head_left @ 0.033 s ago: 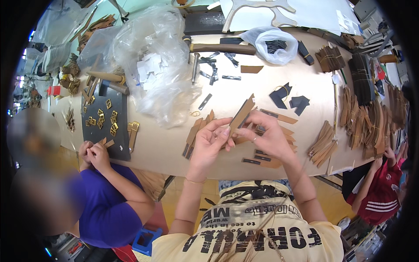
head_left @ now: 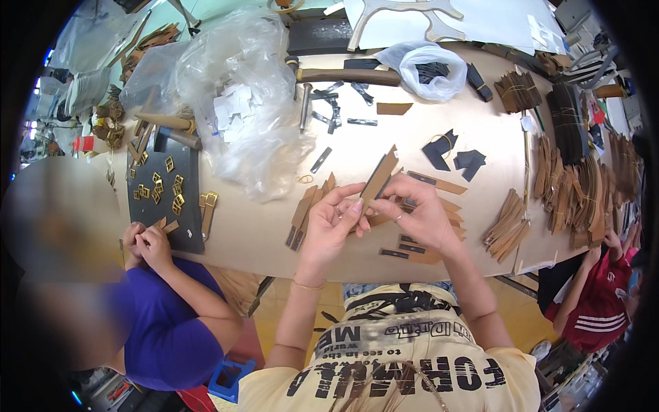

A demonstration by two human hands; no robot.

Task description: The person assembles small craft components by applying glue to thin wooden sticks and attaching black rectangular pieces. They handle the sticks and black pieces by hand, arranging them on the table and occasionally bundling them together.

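Note:
Above the table's front part I hold a brown leather strip [head_left: 379, 173] with a slanted tip and a dark strip along one side. My left hand [head_left: 334, 221] pinches it near its lower end. My right hand [head_left: 419, 211] has its fingers closed around the same end, partly hiding it. Beside my left hand lie brown strips [head_left: 302, 213] with small dark pieces at their ends. More such strips [head_left: 415, 248] are fanned out under and beside my right hand.
A co-worker's hands [head_left: 147, 242] hold small brown pieces by a black board [head_left: 185, 230] with gold buckles. Clear plastic bags [head_left: 240, 154], a hammer [head_left: 305, 110], a white bag [head_left: 443, 86] of black pieces and bundled brown strips [head_left: 508, 223] lie around the table.

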